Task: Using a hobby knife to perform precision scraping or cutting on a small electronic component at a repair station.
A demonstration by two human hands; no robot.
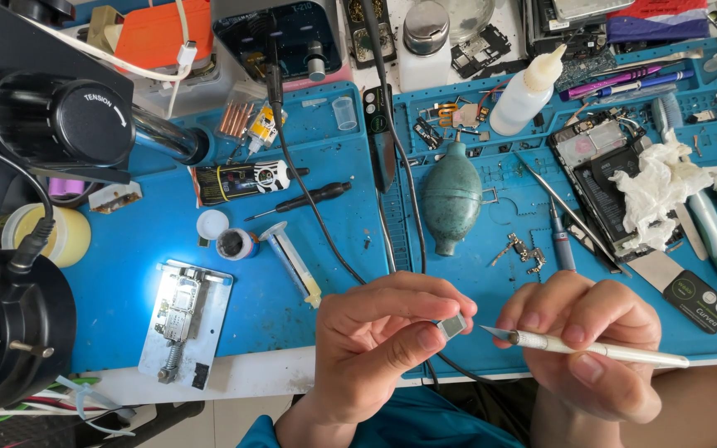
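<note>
Over the near edge of the blue work mat [292, 315], I am holding both hands close together, above my lap. My left hand [375, 348] is pinching a small grey square part [451, 325] between thumb and forefinger; the other fingers are curled over the top of it. The part is sitting at my fingertips, tilted, one flat face turned toward the right hand.

My right hand [595, 348] is gripping a slim silver craft knife [582, 347] like a pen, fingers pressed together around the handle, thumb underneath. The blade tip is pointing left at the part, just beside it; I cannot tell whether it is touching.

Further out on the mat:
- a metal board holder [182, 319] is lying under bright light at left, with a small circuit board clamped in it;
- a syringe [292, 264] and a small open pot [236, 244] are lying near the holder;
- a green rubber air blower [451, 199] is resting at centre;
- a white squeeze bottle [526, 93] is standing upright behind it;
- an opened phone [603, 178] is lying at right, partly under a crumpled white tissue [656, 189];
- a black microscope body [18, 249] is filling the left edge.

Black cables [317, 216] are running down across the mat toward my hands.
</note>
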